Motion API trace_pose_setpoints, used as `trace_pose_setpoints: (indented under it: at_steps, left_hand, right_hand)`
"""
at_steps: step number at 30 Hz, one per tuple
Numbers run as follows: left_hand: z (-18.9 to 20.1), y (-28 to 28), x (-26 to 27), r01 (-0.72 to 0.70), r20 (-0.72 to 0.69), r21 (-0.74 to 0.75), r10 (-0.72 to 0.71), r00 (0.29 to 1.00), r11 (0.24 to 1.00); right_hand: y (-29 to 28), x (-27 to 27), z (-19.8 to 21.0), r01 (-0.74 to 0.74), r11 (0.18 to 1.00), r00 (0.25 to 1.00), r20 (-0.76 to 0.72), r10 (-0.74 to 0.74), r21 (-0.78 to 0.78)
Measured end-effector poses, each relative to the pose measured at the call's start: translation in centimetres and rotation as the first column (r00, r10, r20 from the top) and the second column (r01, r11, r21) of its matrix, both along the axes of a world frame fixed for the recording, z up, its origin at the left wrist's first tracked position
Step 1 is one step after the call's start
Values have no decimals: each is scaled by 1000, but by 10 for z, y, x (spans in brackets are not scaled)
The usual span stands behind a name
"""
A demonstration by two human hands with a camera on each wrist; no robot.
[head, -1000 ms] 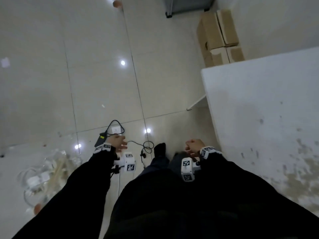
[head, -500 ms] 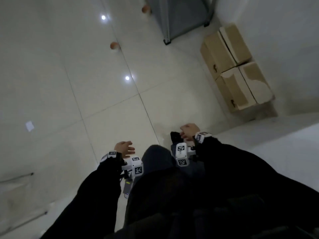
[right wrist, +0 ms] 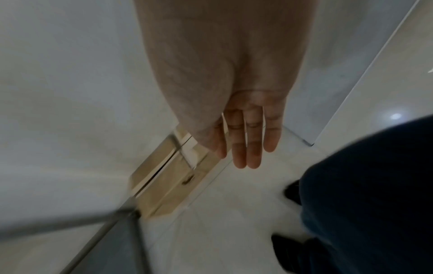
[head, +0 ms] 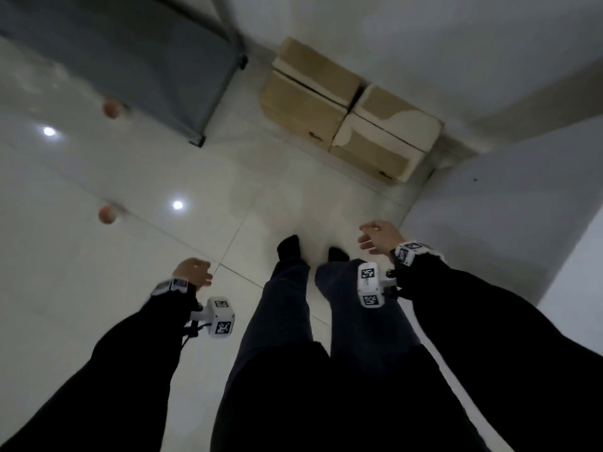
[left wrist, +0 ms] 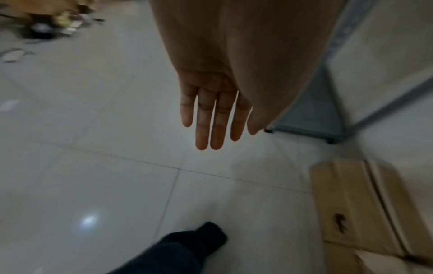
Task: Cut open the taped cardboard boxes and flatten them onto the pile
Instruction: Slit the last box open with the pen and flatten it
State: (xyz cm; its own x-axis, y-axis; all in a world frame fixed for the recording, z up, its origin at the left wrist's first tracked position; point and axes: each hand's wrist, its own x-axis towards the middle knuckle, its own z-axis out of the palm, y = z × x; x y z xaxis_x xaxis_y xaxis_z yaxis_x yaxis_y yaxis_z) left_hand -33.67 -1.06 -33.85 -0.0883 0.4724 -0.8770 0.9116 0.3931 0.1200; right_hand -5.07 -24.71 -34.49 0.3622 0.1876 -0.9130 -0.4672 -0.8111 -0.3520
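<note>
Two brown taped cardboard boxes stand side by side against the white wall: the left box [head: 306, 93] and the right box [head: 385, 135], also seen as boxes [left wrist: 360, 209] and boxes [right wrist: 173, 176] in the wrist views. My left hand [head: 192, 270] hangs at my side with straight, relaxed fingers [left wrist: 211, 118] and holds nothing. My right hand [head: 378, 236] is raised a little in front of me, well short of the boxes, its fingers [right wrist: 248, 137] straight and empty.
A grey metal cabinet [head: 137, 60] stands left of the boxes on the glossy white tile floor [head: 98, 288]. Two small orange balls [head: 107, 214] lie on the floor at left. A white wall corner [head: 509, 223] juts out on my right. My dark shoes [head: 288, 246] point toward the boxes.
I have walked and turned toward the boxes, which now lie closer and more central. The cables and clutter on the floor have left the head view. Both hands stay empty.
</note>
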Motion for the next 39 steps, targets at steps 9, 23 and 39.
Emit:
trace_pose_setpoints:
  at_steps: [9,23,39]
  left_hand:
    - [-138,46,292,395,312,18,-381,871,918]
    - [-387,7,551,590,300,326,-673,677,739]
    - [-324,-16,507,646,456,349,-726,515,678]
  right_hand:
    - [-59,135,-131,454,876,890,128,-437,-162]
    - [-4,311,-396,612,787,714,482,-508,-76]
    - [-64,220,-324,740,671,619,433,-655,-41]
